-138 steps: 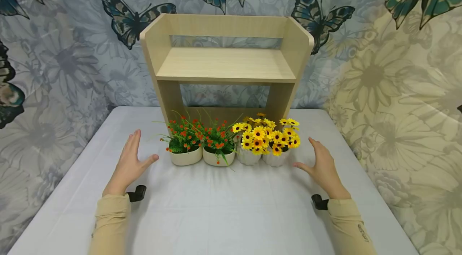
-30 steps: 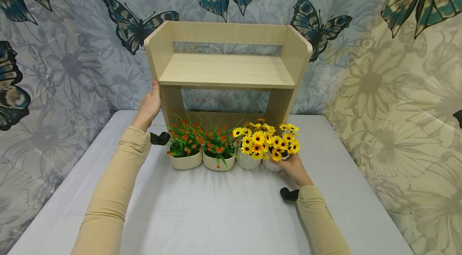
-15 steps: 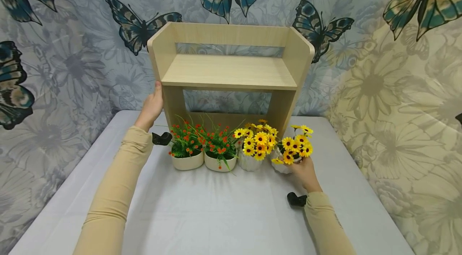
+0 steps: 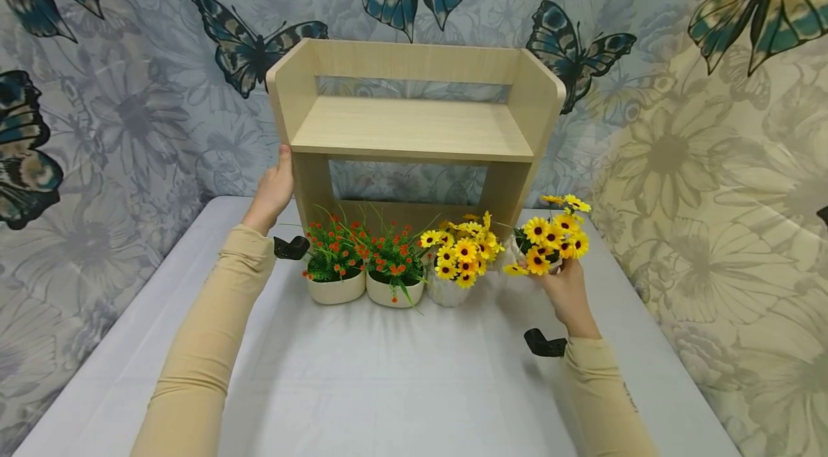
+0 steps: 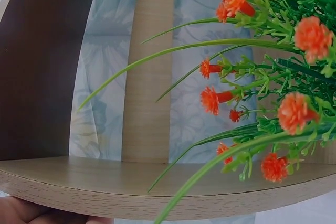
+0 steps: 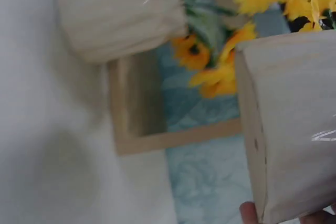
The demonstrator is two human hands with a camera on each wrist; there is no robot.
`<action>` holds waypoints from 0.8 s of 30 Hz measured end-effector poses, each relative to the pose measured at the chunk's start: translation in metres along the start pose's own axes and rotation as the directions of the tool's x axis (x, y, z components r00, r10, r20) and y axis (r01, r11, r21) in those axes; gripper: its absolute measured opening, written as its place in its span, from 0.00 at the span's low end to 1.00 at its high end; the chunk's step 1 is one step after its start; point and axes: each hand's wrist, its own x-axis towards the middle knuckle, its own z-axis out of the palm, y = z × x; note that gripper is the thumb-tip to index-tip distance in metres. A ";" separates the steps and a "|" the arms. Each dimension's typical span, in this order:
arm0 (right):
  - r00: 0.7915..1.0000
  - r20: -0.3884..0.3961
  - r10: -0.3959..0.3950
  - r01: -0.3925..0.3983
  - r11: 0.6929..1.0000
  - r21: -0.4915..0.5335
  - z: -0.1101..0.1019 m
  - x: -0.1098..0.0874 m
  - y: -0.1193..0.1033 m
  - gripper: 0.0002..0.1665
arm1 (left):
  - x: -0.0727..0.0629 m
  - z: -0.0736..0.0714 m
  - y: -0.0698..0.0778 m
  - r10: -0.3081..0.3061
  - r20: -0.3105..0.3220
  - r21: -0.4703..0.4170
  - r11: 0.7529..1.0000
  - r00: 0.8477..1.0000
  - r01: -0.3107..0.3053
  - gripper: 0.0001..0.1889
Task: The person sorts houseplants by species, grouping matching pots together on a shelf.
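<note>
My right hand [image 4: 568, 299] grips a white pot of yellow daisy-like flowers [image 4: 555, 236], fingers around its wall. In the right wrist view that pot [image 6: 294, 124] is tilted and fills the right side, with fingertips [image 6: 249, 212] at its lower edge. It hangs above the table, right of the shelf's front. My left hand [image 4: 272, 195] rests against the outer left side of the wooden two-tier shelf [image 4: 410, 128]. In the left wrist view, part of that hand shows below the side panel [image 5: 157, 203]; the rest is hidden.
In a row before the shelf stand two cream pots [image 4: 336, 290] of red-flowered greenery and another white pot [image 4: 448, 292] of yellow flowers. A white cloth covers the table [image 4: 388, 385]. Butterfly-patterned fabric [image 4: 666, 155] hangs behind and at both sides.
My left hand has come up to the shelf's side. My right hand has taken the rightmost yellow-flower pot and moved it right and up, away from the row.
</note>
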 end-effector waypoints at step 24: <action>0.985 0.129 -0.118 0.091 0.976 0.197 0.035 0.035 -0.139 0.40 | 0.004 -0.001 -0.003 -0.007 -0.003 0.002 1.000 1.000 0.007 0.48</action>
